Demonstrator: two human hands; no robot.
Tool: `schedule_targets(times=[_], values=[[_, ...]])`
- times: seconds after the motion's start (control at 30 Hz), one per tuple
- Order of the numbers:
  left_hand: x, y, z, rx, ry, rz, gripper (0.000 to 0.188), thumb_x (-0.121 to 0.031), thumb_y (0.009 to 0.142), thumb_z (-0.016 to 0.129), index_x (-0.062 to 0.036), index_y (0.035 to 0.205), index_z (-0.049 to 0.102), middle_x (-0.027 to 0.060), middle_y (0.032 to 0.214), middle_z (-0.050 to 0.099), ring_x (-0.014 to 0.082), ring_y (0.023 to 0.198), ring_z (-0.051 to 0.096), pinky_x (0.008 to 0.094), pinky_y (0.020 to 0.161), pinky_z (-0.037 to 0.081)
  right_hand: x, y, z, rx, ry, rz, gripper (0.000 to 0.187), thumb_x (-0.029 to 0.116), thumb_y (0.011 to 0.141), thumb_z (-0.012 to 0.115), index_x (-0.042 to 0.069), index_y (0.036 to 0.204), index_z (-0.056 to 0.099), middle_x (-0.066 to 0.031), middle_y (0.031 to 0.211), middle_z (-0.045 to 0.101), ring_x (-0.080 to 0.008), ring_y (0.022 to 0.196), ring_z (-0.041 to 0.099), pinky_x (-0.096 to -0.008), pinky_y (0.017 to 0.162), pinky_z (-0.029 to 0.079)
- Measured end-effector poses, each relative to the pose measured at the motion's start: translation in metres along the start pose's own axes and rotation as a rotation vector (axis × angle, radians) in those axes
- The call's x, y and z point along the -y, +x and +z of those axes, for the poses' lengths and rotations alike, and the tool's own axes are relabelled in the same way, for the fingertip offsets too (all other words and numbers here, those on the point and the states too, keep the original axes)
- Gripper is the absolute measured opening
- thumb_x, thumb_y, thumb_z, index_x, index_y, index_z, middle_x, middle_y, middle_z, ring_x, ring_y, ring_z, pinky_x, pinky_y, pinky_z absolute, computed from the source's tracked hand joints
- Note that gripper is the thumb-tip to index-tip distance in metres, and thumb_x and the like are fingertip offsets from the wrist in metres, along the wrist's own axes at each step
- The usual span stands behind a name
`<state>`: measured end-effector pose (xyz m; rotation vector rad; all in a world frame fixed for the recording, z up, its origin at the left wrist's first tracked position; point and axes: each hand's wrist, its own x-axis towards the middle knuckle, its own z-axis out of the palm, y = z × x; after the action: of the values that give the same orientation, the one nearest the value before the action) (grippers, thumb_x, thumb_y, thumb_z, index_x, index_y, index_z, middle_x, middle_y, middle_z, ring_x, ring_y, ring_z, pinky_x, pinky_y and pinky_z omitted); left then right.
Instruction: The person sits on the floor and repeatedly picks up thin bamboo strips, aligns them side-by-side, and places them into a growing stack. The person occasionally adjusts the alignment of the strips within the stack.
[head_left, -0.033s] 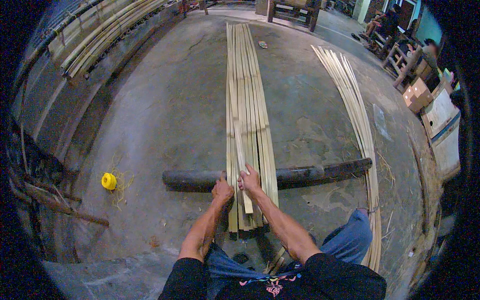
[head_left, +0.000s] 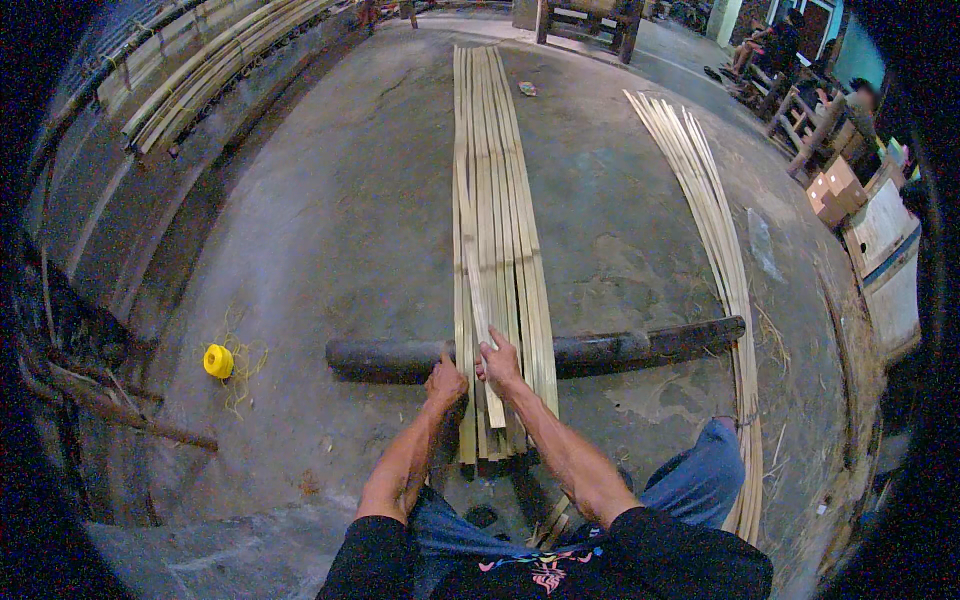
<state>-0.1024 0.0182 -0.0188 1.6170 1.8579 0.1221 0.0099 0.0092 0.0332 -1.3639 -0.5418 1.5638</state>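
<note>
A long row of pale bamboo strips (head_left: 505,225) lies side by side, running away from me, its near ends resting across a dark round pole (head_left: 390,358). My right hand (head_left: 501,364) is closed around one bamboo strip (head_left: 495,408) that lies slightly aslant on top of the others. At the row's left edge my left hand (head_left: 446,382) is closed, fingers curled against the outermost strips; its fingertips are partly hidden. Both hands are close together, just over the pole.
A second bundle of strips (head_left: 705,200) curves along my right side, touching the pole's end. A yellow twine roll (head_left: 217,362) with loose strands sits on the floor at left. Bamboo poles (head_left: 215,75) lie far left. Cardboard boxes (head_left: 836,190) and seated people (head_left: 775,45) are far right.
</note>
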Motion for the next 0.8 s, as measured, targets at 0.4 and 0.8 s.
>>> schedule_targets(times=[0.4,0.8], values=[[0.043,0.031,0.027,0.15,-0.165,-0.008,0.032,-0.028,0.057,0.064,-0.0007,0.07,0.053,0.0155,0.073,0.057,0.0259,0.068,0.056,0.0336,0.06,0.043,-0.04,0.002,0.011,-0.033,-0.008,-0.097,0.046,0.007,0.082,0.038,0.012,0.125,0.022,-0.0056,0.057,0.046,-0.0122,0.041,0.042,-0.0239,0.035,0.034],[0.027,0.02,0.01,-0.131,-0.869,-0.241,0.018,-0.017,0.076,0.048,0.0012,0.075,0.049,0.0095,0.061,0.055,0.0191,0.051,0.053,0.0321,0.051,0.044,-0.046,0.0,0.005,0.001,-0.006,-0.06,0.048,0.01,0.081,0.041,0.013,0.125,0.021,-0.0052,0.057,0.047,-0.011,0.042,0.041,-0.0234,0.036,0.034]])
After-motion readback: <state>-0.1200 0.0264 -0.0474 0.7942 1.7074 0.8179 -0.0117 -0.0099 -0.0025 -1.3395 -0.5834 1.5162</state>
